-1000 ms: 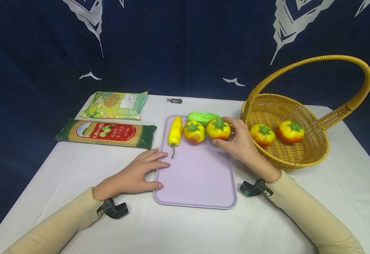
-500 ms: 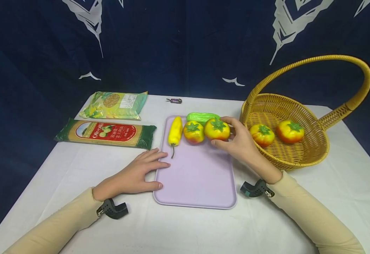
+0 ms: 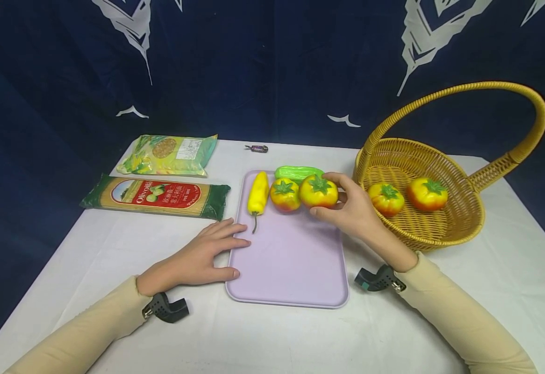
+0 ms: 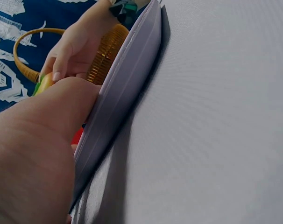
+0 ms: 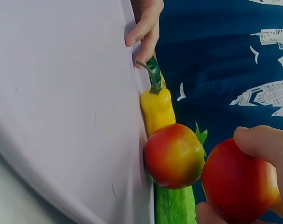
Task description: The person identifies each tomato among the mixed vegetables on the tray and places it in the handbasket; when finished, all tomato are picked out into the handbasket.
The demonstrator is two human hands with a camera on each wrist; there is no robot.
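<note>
In the head view my right hand (image 3: pixel 349 205) grips a red-yellow tomato (image 3: pixel 318 192) between thumb and fingers at the tray's right side. The right wrist view shows this tomato (image 5: pixel 237 182) held off the tray surface, close beside a second tomato (image 5: pixel 174 156) that sits on the tray. My left hand (image 3: pixel 198 254) lies with spread, extended fingers over the left rim of the lilac tray (image 3: pixel 288 270). Left of the second tomato is a yellow pepper (image 3: pixel 258 193), its stem toward me. A green cucumber (image 3: pixel 296 172) lies behind the tomatoes, partly hidden by them.
On the right stands a wicker basket (image 3: pixel 475 210) with a tall handle and two tomatoes (image 3: pixel 427 194) inside. To the left lie a spaghetti pack (image 3: pixel 160 196) and a green-yellow bag (image 3: pixel 169 155). A small wrapped candy (image 3: pixel 257 148) is behind the tray.
My right hand has shifted the gripped tomato slightly left, closer to the second tomato. The left hand has stayed put on the tray rim.
</note>
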